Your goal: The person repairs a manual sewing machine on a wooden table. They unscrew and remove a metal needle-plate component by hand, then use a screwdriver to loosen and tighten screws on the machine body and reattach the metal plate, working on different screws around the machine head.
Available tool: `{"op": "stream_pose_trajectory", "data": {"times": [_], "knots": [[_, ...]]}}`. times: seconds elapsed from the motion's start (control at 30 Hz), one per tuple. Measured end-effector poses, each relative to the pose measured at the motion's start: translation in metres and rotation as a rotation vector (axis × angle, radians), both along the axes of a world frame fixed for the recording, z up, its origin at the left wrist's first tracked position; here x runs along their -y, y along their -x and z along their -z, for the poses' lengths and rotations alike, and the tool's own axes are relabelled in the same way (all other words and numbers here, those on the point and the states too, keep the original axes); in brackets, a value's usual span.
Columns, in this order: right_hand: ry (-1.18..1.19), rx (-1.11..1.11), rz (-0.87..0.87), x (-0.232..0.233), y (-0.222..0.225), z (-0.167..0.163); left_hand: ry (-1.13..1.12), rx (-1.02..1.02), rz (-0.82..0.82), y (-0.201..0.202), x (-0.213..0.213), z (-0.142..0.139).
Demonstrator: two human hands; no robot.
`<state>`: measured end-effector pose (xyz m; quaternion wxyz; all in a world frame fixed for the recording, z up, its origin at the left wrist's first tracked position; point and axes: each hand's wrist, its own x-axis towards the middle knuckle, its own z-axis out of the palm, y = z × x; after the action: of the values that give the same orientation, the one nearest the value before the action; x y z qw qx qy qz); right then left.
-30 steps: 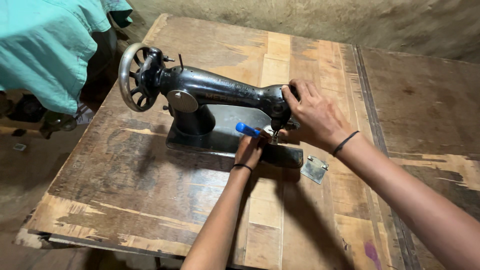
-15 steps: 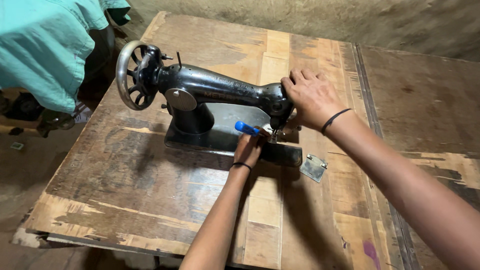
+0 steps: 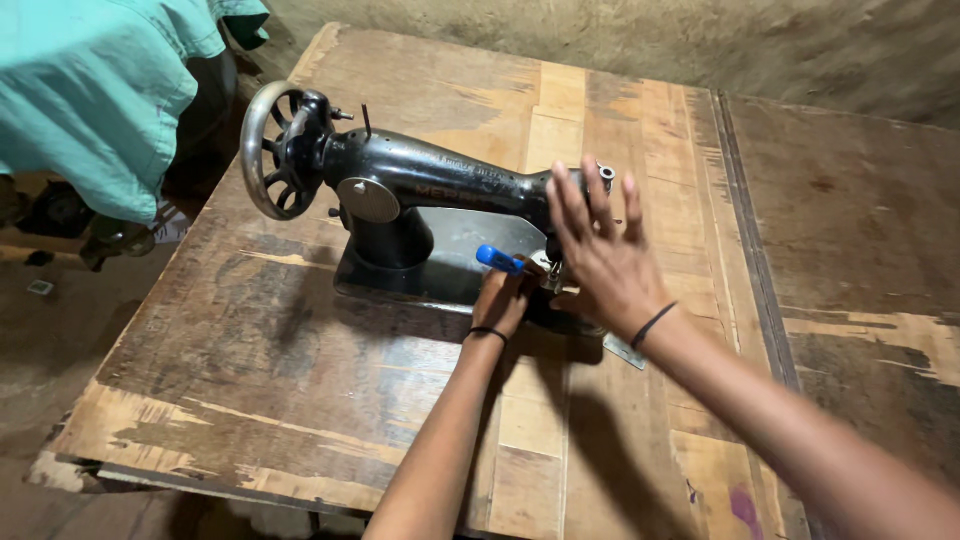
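We are looking down at a black sewing machine (image 3: 430, 195) sitting on a worn wooden tabletop (image 3: 300, 380), nearer the far edge than the near one and roughly midway between the left and right edges. Its spoked handwheel (image 3: 270, 150) is facing the left edge, and its head is pointing toward the right edge.

Our left hand (image 3: 503, 300) is reaching in from the near edge and closing around a tool with a blue handle (image 3: 498, 260), most likely a small screwdriver; the handle is sticking out above the curled fingers, and the tip is pointing toward the needle end of the machine. The hand is resting on the machine's flat base (image 3: 440, 275), and a dark band is circling its wrist.

Our right hand (image 3: 605, 255) is hovering in front of the machine's head with its fingers spread and straight, gripping nothing. It is blurred, and we cannot tell whether the palm is touching the metal. A dark band is sitting on this wrist too.

A small flat metal plate (image 3: 625, 350) is lying on the tabletop just beside the right end of the base, partly hidden under our right forearm.

Past the far left corner of the tabletop, teal cloth (image 3: 90, 90) is hanging over something dark. An earthen wall (image 3: 700, 40) is running along behind the far edge.
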<state>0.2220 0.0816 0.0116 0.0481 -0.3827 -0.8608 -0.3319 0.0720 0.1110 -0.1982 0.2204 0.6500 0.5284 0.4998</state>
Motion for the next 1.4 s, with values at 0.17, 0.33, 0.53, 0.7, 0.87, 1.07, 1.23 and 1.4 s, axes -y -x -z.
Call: {"op": "stream_pose_trajectory", "data": {"times": [0.17, 0.33, 0.53, 0.7, 0.87, 1.07, 1.23, 1.4], "knots": [[-0.116, -0.126, -0.037, 0.001, 0.004, 0.049, -0.003, 0.035, 0.014, 0.0, 0.0, -0.001], [-0.046, -0.228, -0.151, -0.001, -0.001, 0.042, -0.01, -0.003, 0.009, -0.001, -0.001, -0.001], [0.14, -0.266, -0.228, 0.004, -0.006, -0.004, -0.034, -0.009, 0.007, 0.0, 0.0, 0.001], [0.12, -0.089, -0.153, -0.011, 0.001, -0.034, -0.039, -0.022, -0.005, 0.001, 0.001, 0.003], [0.124, -0.008, -0.232, -0.02, -0.001, -0.045, -0.038, 0.09, 0.061, 0.002, -0.003, 0.004], [0.051, -0.115, -0.339, -0.01, -0.004, -0.048, -0.093, -0.033, 0.025, 0.005, -0.006, 0.008], [0.241, -0.201, -0.503, -0.015, -0.001, -0.051, -0.051, 0.013, 0.02, 0.009, -0.008, 0.006], [0.482, -0.156, -0.456, -0.021, 0.038, -0.037, -0.1, -0.084, 0.007, 0.014, -0.005, 0.003]]}}
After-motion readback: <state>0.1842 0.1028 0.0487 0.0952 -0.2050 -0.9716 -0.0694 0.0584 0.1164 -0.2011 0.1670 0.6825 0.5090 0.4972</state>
